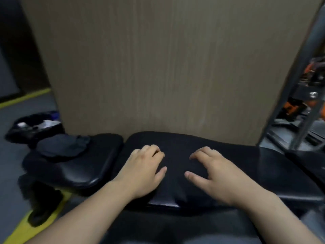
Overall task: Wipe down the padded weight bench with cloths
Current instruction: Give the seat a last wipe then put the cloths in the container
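Note:
A black padded bench runs across the view, with a long back pad [281,173] and a shorter seat pad [79,171] to its left. A matte black cloth [175,185] lies spread over the long pad. Both hands rest on it side by side. My left hand [146,171] presses down with its fingers curled into the fabric. My right hand [216,175] does the same, thumb pointing inward. A second dark cloth [63,146] lies crumpled on the far end of the seat pad, away from both hands.
A tall wood-grain panel [158,67] stands right behind the bench. On the floor at left sits a black bin [33,127] with items inside. Yellow floor stripes [35,226] run by the bench foot. At right are a metal frame [299,95] and orange gym gear [290,108].

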`<move>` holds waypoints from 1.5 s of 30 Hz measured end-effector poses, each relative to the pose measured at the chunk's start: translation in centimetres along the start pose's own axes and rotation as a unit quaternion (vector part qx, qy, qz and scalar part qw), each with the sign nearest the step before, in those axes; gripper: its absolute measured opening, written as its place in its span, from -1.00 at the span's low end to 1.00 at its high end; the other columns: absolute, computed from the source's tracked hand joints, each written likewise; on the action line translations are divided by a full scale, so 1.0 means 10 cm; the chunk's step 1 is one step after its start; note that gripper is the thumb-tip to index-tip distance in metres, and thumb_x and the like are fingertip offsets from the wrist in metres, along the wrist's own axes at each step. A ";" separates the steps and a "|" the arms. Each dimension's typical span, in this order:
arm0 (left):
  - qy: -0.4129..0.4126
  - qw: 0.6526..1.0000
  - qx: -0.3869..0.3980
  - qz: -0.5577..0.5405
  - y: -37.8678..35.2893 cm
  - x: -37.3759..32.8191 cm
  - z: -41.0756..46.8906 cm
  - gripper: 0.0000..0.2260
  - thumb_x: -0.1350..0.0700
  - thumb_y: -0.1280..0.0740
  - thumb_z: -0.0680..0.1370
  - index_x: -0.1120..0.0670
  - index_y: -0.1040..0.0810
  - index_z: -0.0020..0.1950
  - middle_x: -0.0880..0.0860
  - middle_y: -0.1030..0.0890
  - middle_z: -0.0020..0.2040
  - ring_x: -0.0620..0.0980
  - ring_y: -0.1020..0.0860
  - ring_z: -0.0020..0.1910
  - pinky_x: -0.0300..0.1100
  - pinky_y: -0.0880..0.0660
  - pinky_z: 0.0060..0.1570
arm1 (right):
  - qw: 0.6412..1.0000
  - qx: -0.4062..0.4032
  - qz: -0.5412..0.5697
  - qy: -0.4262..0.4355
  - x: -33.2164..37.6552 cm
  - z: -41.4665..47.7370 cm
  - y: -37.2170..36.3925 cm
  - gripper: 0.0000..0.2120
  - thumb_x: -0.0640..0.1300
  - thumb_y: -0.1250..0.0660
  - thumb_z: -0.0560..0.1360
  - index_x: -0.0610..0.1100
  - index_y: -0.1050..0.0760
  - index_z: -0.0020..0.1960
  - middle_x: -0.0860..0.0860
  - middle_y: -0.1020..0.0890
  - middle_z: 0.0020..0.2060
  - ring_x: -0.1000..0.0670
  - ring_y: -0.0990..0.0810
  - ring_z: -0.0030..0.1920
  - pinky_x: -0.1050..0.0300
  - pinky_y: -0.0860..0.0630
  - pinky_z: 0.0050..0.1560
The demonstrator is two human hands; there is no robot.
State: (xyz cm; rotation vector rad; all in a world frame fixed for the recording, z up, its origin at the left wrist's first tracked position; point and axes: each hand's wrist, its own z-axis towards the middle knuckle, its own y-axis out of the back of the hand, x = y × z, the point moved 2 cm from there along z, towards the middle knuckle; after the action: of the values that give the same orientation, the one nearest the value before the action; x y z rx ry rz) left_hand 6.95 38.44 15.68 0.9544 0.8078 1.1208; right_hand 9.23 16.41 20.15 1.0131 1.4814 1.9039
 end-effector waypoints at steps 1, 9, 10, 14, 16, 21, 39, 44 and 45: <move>0.033 0.999 0.002 0.005 0.01 0.22 -0.11 -0.50 -0.22 -0.05 0.57 0.01 -0.49 0.36 -0.03 -0.45 0.33 0.00 -0.44 0.30 -0.03 -0.42 0.27 | 1.000 0.007 0.002 0.004 0.13 0.17 -0.05 -0.42 0.39 -0.15 0.50 0.13 -0.31 0.41 0.24 -0.32 0.31 0.16 -0.42 0.09 0.18 -0.41 0.20; 0.276 0.956 0.075 0.063 0.04 1.42 -0.77 -0.41 -0.24 -0.09 0.62 -0.08 -0.07 0.60 0.04 0.03 0.63 0.03 0.12 0.60 0.22 0.12 0.52 | 0.998 0.053 0.004 0.035 0.88 1.03 -0.93 -0.28 0.37 -0.06 0.56 0.01 -0.06 0.59 -0.02 -0.08 0.58 -0.05 -0.06 0.57 -0.06 -0.11 0.53; 0.300 0.949 0.074 0.063 0.06 1.54 -0.81 -0.41 -0.25 -0.08 0.63 -0.08 -0.05 0.61 0.04 0.05 0.63 0.03 0.15 0.60 0.24 0.13 0.51 | 0.997 0.063 -0.002 0.035 0.93 1.06 -1.05 -0.26 0.37 -0.03 0.57 0.00 -0.01 0.60 -0.05 -0.02 0.60 -0.07 0.04 0.59 -0.11 -0.03 0.55; 0.395 0.915 0.026 0.077 0.11 2.00 -0.86 -0.39 -0.23 -0.13 0.61 -0.11 -0.04 0.61 0.08 0.06 0.63 0.10 0.11 0.60 0.31 0.05 0.49 | 0.992 0.121 -0.030 0.021 1.02 1.17 -1.35 -0.25 0.36 0.01 0.58 -0.01 0.08 0.61 -0.09 0.11 0.61 -0.12 0.18 0.60 -0.29 0.08 0.54; 0.429 0.901 0.015 0.069 0.09 2.22 -0.85 -0.35 -0.23 -0.19 0.59 -0.14 0.00 0.61 0.08 0.08 0.63 0.13 0.09 0.59 0.33 -0.01 0.47 | 0.990 0.128 -0.047 0.018 1.04 1.22 -1.38 -0.27 0.37 0.02 0.58 -0.01 0.02 0.60 -0.10 0.06 0.61 -0.13 0.14 0.60 -0.32 0.05 0.52; 0.475 0.879 0.045 0.007 -0.07 2.61 -0.74 -0.19 -0.35 -0.34 0.45 -0.32 0.03 0.57 -0.01 0.11 0.64 0.21 0.07 0.59 0.37 -0.01 0.43 | 0.990 0.127 -0.050 0.037 1.01 1.26 -1.32 -0.32 0.36 -0.02 0.57 0.02 -0.09 0.57 -0.04 -0.07 0.58 -0.09 0.02 0.58 -0.28 -0.06 0.51; 0.139 0.964 0.095 -0.205 -0.22 1.89 -0.18 -0.54 0.32 -0.34 0.39 -0.27 -0.54 -0.01 -0.30 -0.07 0.52 -0.17 0.16 0.58 0.27 0.28 0.44 | 0.991 0.044 0.118 0.050 0.75 1.31 -1.09 -0.37 0.04 -0.24 0.58 0.03 -0.06 0.56 0.10 -0.15 0.52 0.02 -0.22 0.49 0.04 -0.29 0.43; 0.107 0.967 0.071 -0.218 -0.20 1.90 -0.24 -0.40 0.46 -0.33 0.40 -0.31 -0.62 -0.05 -0.24 -0.13 0.47 -0.21 -0.11 0.51 -0.09 -0.17 0.50 | 0.992 -0.003 0.119 0.047 0.65 1.34 -1.02 -0.33 0.00 -0.27 0.56 0.01 -0.05 0.58 0.04 -0.08 0.56 0.03 -0.05 0.55 0.07 -0.18 0.50; 0.124 0.963 0.056 -0.233 -0.17 1.90 -0.26 -0.37 0.50 -0.29 0.40 -0.30 -0.64 -0.04 -0.22 -0.17 0.45 -0.22 -0.18 0.49 -0.17 -0.22 0.48 | 0.992 0.001 0.122 0.044 0.66 1.36 -1.03 -0.32 0.04 -0.29 0.55 0.00 -0.06 0.58 0.04 -0.10 0.55 0.02 -0.07 0.55 0.05 -0.20 0.50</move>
State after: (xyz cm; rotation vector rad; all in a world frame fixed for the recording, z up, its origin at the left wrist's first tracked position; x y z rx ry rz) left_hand 10.02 57.11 11.98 0.6709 1.2391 0.7947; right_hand 15.95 32.07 13.48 1.1702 1.4633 2.1429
